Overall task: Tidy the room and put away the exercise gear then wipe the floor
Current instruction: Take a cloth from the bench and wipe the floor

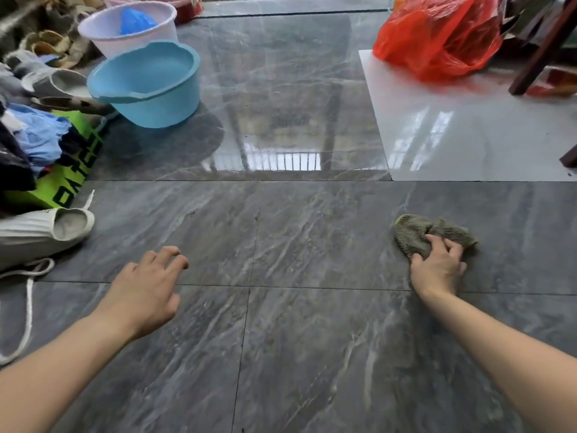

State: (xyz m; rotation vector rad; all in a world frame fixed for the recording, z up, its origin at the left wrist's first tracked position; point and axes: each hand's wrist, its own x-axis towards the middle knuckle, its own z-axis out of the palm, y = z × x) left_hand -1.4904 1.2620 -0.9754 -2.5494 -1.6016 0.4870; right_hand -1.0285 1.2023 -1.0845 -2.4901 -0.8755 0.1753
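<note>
On grey tiles, right hand (438,265) grips crumpled olive rag (415,234).

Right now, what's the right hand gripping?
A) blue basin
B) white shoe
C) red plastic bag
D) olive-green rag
D: the right hand has its fingers curled over the olive-green rag, pressing it on the grey marble floor.

floor (281,245) open; basins (146,85) left

Crumpled olive-green rag (432,234), on grey tiled floor (296,339)
</note>
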